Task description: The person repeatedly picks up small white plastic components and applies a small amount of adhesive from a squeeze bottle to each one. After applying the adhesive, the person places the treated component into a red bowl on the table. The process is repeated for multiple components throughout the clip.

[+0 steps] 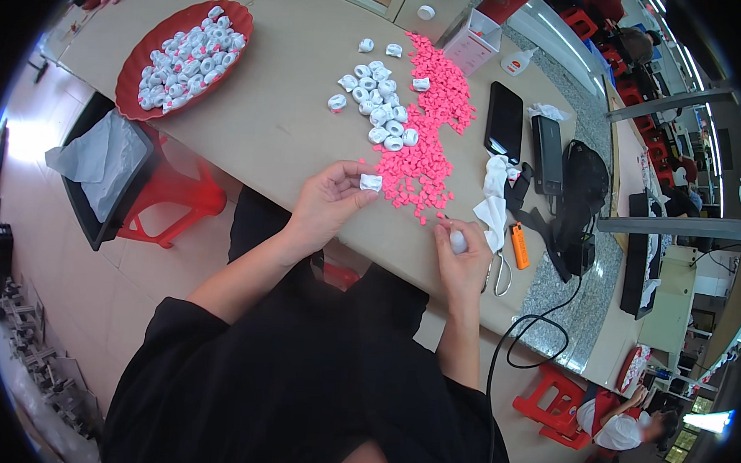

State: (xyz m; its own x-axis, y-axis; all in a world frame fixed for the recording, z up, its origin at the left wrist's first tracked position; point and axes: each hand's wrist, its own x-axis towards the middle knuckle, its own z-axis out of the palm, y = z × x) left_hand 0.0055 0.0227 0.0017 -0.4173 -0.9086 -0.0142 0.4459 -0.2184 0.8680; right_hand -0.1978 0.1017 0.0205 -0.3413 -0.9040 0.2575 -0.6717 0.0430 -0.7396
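Between left hand [326,202] fingertips, white piece [371,182]

Bright, even light; fisheye-bent edges, dark rim.

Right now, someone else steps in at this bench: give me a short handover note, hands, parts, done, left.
Left hand: pinching one small white piece at the edge of the pink pile.
Right hand: closed around another white piece, near the table's front edge.
Parts: pink bits spread mid-table; loose white pieces grouped beside them.
Done, apparently: red tray at far left holds many white pieces.
Left, apparently: a large pink pile and the loose white group.
Scissors and orange lighter lie by the right hand.
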